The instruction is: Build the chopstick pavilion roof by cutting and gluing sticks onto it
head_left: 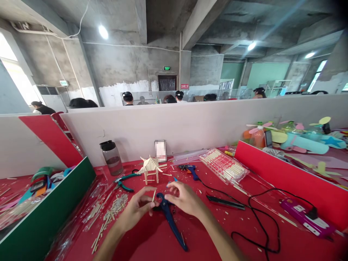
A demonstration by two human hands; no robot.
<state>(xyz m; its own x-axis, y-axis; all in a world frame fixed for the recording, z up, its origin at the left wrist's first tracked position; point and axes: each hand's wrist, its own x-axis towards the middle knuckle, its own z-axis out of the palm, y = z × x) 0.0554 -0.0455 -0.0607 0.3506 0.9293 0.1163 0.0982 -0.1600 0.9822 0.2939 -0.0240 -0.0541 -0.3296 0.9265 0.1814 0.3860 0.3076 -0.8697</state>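
Note:
My left hand [138, 207] pinches a short piece of wooden stick [154, 196] between thumb and fingers. To its right, my right hand [184, 197] hovers with thumb and index finger apart and nothing visible between them. Under and between both hands lies a dark blue hand cutter [172, 219], its jaw end by the fingertips and its handle pointing toward me. Just beyond the hands stands a small stick-built pavilion [150, 165] with a peaked roof and thin legs. A small blue item [175, 179] shows behind my right fingers, too little of it to name.
Green-handled pliers [126, 183], a stick pile [115, 206] and a bottle [111, 159] are left. A blue glue gun [192, 172], bagged sticks [224, 165], a black utility knife [225, 202] and a purple power strip [307, 217] with cable lie right. Low green and red boards flank.

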